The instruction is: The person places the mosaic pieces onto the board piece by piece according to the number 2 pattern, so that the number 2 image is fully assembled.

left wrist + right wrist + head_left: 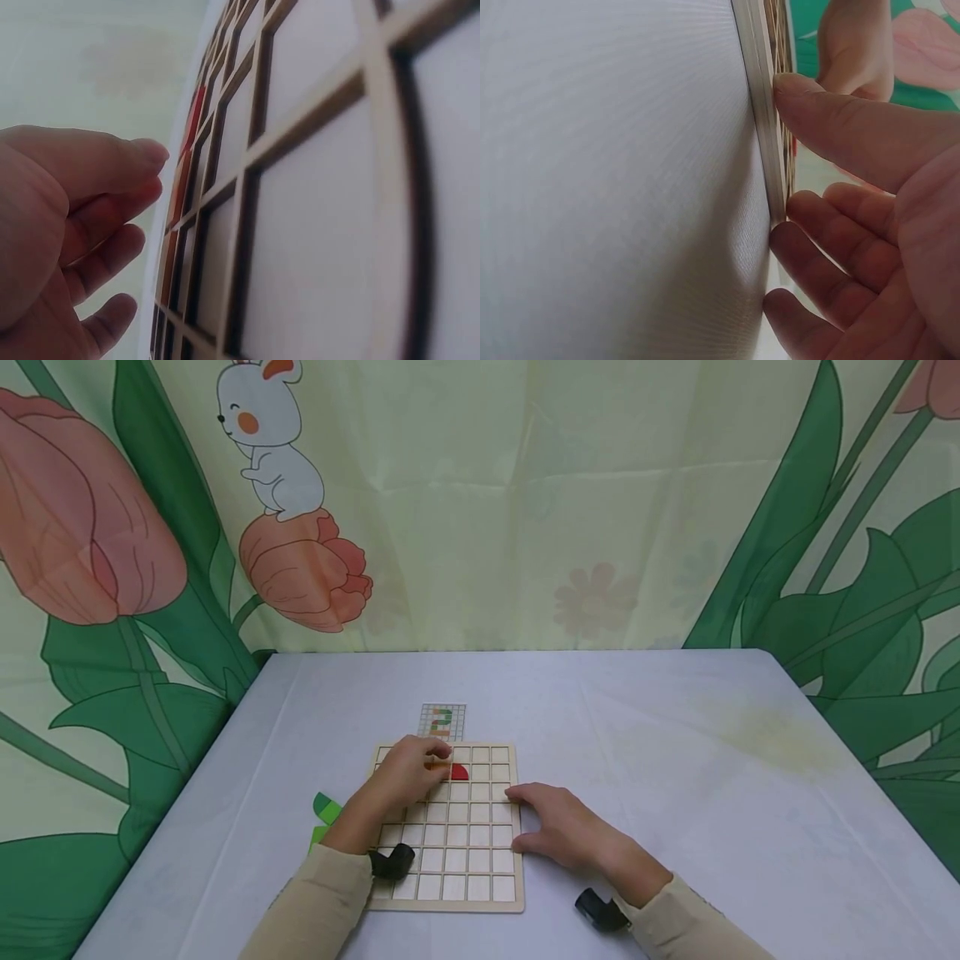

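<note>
Pieces [460, 772] sit in far rows of our board [450, 907], green blocks [327, 809] lie unplaced left, left hand [407, 774] seemingly empty, right hand [561, 827] relaxed.

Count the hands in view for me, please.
2: the left hand over the upper part of the wooden grid board, the right hand at its right edge. None appears hidden.

— Surface?
— White cloth-covered table [660, 827], marked toward the far right by a faint yellowish stain [772, 739].
— And directly on top?
— Wooden grid board [446, 907], flat, left of centre. Small grid card [442, 720] with green and orange shapes, right by the board's far edge. Green pieces [327, 808] near its left side, partly hidden.
</note>
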